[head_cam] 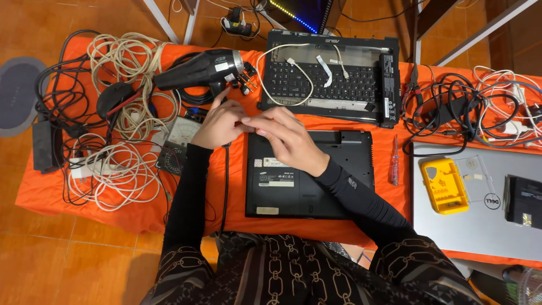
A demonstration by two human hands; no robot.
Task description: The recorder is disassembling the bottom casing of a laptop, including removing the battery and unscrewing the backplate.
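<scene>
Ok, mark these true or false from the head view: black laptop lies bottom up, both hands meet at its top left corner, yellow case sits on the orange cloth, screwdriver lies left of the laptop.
1. The black laptop lies bottom up. True.
2. The left hand and right hand meet at its top left corner. True.
3. The yellow case sits on the orange cloth. False: on the silver laptop.
4. The red screwdriver lies left of the black laptop. False: right.
</scene>
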